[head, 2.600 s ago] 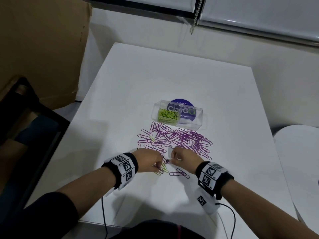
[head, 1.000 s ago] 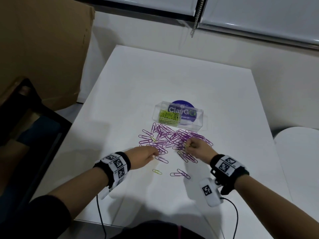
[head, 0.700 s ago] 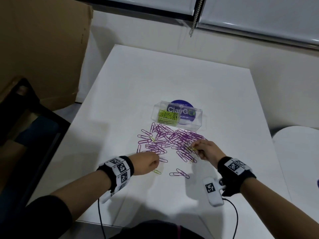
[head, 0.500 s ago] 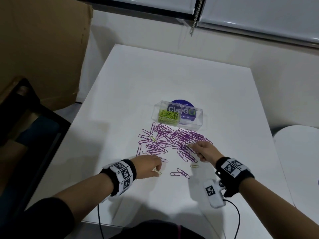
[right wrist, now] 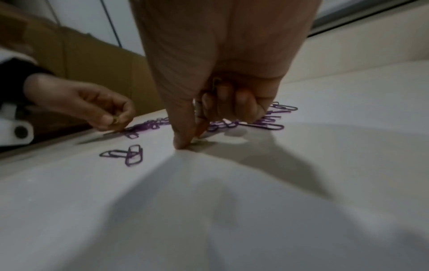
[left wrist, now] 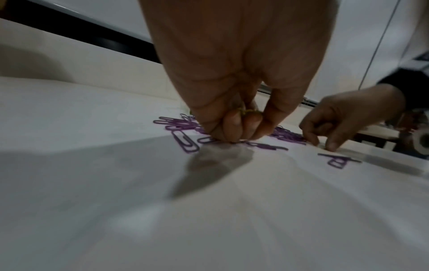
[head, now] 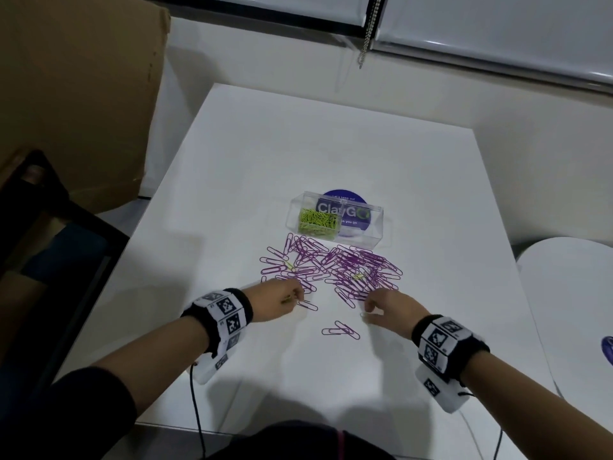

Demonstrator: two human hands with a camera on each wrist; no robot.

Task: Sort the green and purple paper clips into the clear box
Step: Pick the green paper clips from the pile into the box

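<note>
The clear box [head: 371, 227] stands on the white table [head: 331, 144], with green paper clips [head: 315, 222] in its left compartment. A spread of purple paper clips [head: 331, 263] lies in front of it, with a few green ones [head: 358, 277] mixed in. My left hand [head: 282, 298] [left wrist: 232, 135] is at the pile's near left edge and pinches green clips [left wrist: 246, 111] [right wrist: 115, 120] in its curled fingers. My right hand [head: 366, 313] [right wrist: 185, 143] is at the near right edge, thumb and forefinger pressed together on the table. Its curled fingers hold a clip [right wrist: 216, 84].
Two loose purple clips [head: 340, 330] [right wrist: 130, 155] lie between my hands, nearer to me. A cardboard box [head: 76, 94] stands left of the table and a dark chair [head: 49, 247] at its near left. A white round surface [head: 570, 293] is on the right.
My right hand drew back from the pile to where a green clip lay loose on the table. My left hand took the loose green clip and moved up to the pile's near edge.
</note>
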